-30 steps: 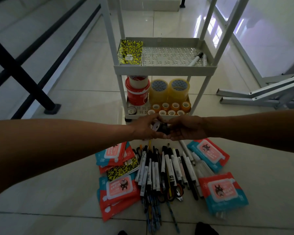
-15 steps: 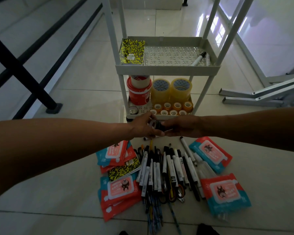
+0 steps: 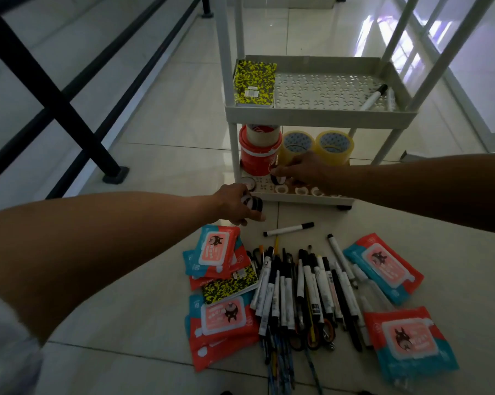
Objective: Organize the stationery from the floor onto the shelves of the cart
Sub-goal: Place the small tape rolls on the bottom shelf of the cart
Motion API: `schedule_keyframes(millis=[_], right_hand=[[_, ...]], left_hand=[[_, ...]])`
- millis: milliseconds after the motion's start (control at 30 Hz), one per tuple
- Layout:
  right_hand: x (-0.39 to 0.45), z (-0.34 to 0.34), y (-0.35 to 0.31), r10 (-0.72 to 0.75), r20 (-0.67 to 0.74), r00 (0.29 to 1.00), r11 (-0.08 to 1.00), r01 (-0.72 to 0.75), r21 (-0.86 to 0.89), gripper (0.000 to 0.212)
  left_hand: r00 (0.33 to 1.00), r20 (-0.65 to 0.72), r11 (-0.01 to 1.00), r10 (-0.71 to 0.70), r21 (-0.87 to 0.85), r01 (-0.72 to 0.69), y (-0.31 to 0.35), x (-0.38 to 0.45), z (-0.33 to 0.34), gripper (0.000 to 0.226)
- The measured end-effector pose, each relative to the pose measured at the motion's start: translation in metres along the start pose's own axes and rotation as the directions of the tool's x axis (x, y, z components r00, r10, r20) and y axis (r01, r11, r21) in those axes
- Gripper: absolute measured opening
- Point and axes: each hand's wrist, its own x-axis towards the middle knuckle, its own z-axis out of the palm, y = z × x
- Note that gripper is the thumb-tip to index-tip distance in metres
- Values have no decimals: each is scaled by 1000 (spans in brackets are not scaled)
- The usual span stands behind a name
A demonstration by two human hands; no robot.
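A small dark tape roll point(image 3: 277, 178) is held in the right hand point(image 3: 301, 169), fingers closed round it, just over the bottom shelf point(image 3: 306, 198) of the cart point(image 3: 320, 114), beside the red tape stack point(image 3: 259, 156) and in front of the yellow tape rolls point(image 3: 316, 146). A second small roll point(image 3: 253, 203) is pinched in the left hand point(image 3: 234, 205), fingers curled shut on it, just outside the cart's front-left corner, above the floor.

Step in hand, prob.: small rolls are being set on the bottom shelf w/ the other mini rolls point(image 3: 300, 191). To do it well, the roll should be laid flat in the bare patch next to the red stack, not stacked on the minis, & released only once seated; the left-hand roll can then be slotted alongside.

Nearer than the cart, markers and pens point(image 3: 306, 286), wipe packs point(image 3: 383, 266) & a notebook point(image 3: 229, 286) are left on the floor. On the cart's middle shelf a matching notebook point(image 3: 254, 82) & a marker point(image 3: 373, 98) are seen.
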Motion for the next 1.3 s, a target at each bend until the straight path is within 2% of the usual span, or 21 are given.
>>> schedule_keyframes(millis=[133, 200, 300, 367, 500, 633, 767, 933, 1000, 1100, 1167, 1233, 1300], right_hand=[[26, 20, -6, -14, -75, 997, 994, 6, -110, 51], [32, 34, -3, -45, -71, 996, 993, 36, -114, 45], [35, 47, 2, -196, -46, 980, 970, 187, -156, 36], [37, 51, 6, -246, -20, 969, 949, 237, -209, 31], [48, 51, 9, -284, -27, 958, 882, 250, -400, 32], [51, 54, 13, -344, 16, 939, 833, 313, -456, 37], [63, 61, 21, -208, -24, 978, 878, 175, -445, 24], [63, 53, 16, -182, -74, 981, 883, 129, -451, 13], [59, 51, 15, -177, -102, 979, 899, 119, -421, 12], [47, 48, 10, -212, -124, 969, 953, 176, -247, 21], [36, 50, 3, -144, 42, 989, 986, 147, -78, 31], [28, 55, -2, -95, 256, 962, 996, 91, 26, 32], [23, 59, -1, -94, 333, 938, 994, 67, 91, 28]], left_hand=[[1000, -23, 999, 7, 43, -6, -5, 3, -4, 66], [1000, -20, 999, 16, 49, -15, -4, 4, -4, 67], [999, -6, 996, 31, 79, -31, -3, 6, 0, 68], [999, 7, 993, 37, 108, -38, -4, 8, 4, 71], [998, 27, 987, 48, 153, -52, -5, 11, 8, 71], [998, 32, 983, 55, 171, -60, -8, 14, 9, 65], [997, 10, 968, 83, 237, -83, -14, 13, 7, 63], [992, -69, 957, 103, 279, -80, -20, 17, 1, 72], [988, -117, 958, 96, 280, -59, -20, 18, 0, 80], [977, -188, 955, 103, 293, -44, -17, 18, -2, 79], [968, -223, 959, 112, 278, -47, -14, 17, -3, 75], [958, -257, 963, 129, 264, -59, -12, 16, -2, 70], [952, -271, 965, 145, 249, -76, -9, 14, -1, 64]])
